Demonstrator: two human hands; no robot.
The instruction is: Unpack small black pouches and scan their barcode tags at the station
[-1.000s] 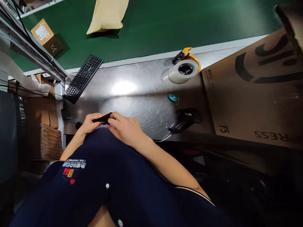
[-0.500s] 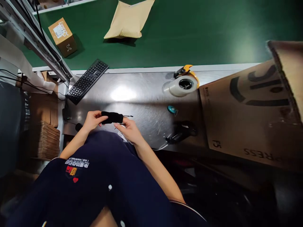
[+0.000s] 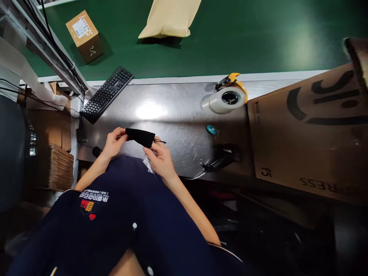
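A small black drawstring pouch [image 3: 140, 137] is stretched between my two hands, just above the near edge of the metal table. My left hand [image 3: 114, 143] pinches its left end between thumb and fingers. At the other end, where a thin cord loop sticks out, my right hand [image 3: 161, 158] grips the pouch, with some fingers hidden behind it. A white printed label [image 3: 148, 165] hangs below my right hand, partly against the dark shirt; I cannot tell what it is attached to.
A keyboard [image 3: 107, 94] lies at the left of the metal table [image 3: 172, 115]. To the right are a tape dispenser [image 3: 225, 100], a teal round item [image 3: 212, 130], a black scanner-like device [image 3: 222, 158] and a large carton [image 3: 310, 142]. A green belt beyond carries a small box [image 3: 85, 37] and a paper mailer [image 3: 172, 17].
The pouch has been spread wider and flatter between my hands, and its right end has tilted down. Both hands still hold it. The view has shifted slightly, carrying the belt's parcels rightward.
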